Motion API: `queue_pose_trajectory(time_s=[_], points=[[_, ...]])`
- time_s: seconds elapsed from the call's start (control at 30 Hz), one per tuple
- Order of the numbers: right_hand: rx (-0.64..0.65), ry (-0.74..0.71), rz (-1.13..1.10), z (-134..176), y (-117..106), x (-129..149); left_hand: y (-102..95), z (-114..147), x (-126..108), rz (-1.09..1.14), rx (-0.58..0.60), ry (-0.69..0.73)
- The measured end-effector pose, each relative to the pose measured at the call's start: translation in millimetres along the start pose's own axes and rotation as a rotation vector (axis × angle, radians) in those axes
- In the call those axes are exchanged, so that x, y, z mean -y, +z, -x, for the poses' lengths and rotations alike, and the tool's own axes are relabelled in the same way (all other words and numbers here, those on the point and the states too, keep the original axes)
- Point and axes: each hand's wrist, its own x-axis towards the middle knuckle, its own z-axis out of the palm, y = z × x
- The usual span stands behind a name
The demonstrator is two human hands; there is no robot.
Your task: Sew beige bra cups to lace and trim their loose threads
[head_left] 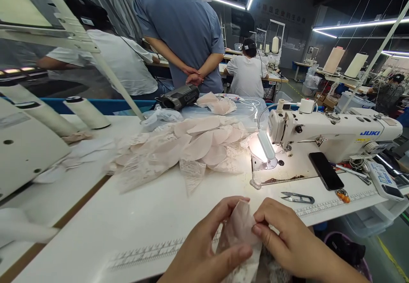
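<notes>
Close to the table's front edge, a pale pink piece of sheer fabric with lace [240, 225] is held up between both hands. My left hand [220, 236] grips it from the left, thumb in front and fingers behind. My right hand [281, 232] pinches its right edge between thumb and fingertips. The lower end of the cloth hangs down and is partly out of view. Beyond my hands lies a heap of pale pink lace and padded cup-shaped pieces [204, 142]. It reaches toward the lit needle area of a white sewing machine [322, 129].
Thread snips [298, 197] lie right of my hands, near a black phone [326, 171] and an orange item [343, 196]. A ruler strip [147, 253] runs along the table edge. Thread cones [87, 112] stand left. A person in blue [182, 31] stands behind the table; others sit further off.
</notes>
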Motion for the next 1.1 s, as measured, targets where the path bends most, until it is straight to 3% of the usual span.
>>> queue_pose_trajectory(time_s=[0.13, 0.33, 0.5, 0.57, 0.67, 0.83, 0.97, 1.1], points=[[-0.122, 0.153, -0.101, 6, 6, -11, 3.7, -2, 3, 0.26, 0.068, -0.278], [-0.173, 0.049, -0.033, 16, 24, -20, 4.7, -5, 14, 0.302, 0.046, -0.259], [-0.234, 0.334, -0.216, 3, 5, -44, 3.0, -2, 5, 0.373, 0.073, -0.335], [-0.286, 0.29, -0.138, 2, -2, -46, 3.6, -2, 1, 0.394, 0.076, -0.347], [-0.354, 0.071, 0.019, 6, -3, -31, 5.7, -3, 0, 0.404, 0.071, -0.324], [-0.255, -0.158, 0.174, 12, 5, -4, 9.5, -5, 5, 0.402, 0.061, -0.285], [-0.223, -0.146, 0.195, 8, 8, -4, 10.0, -4, 7, 0.364, 0.039, -0.275], [-0.211, -0.028, 0.08, 4, 13, -8, 8.2, -3, 9, 0.282, 0.095, -0.246]])
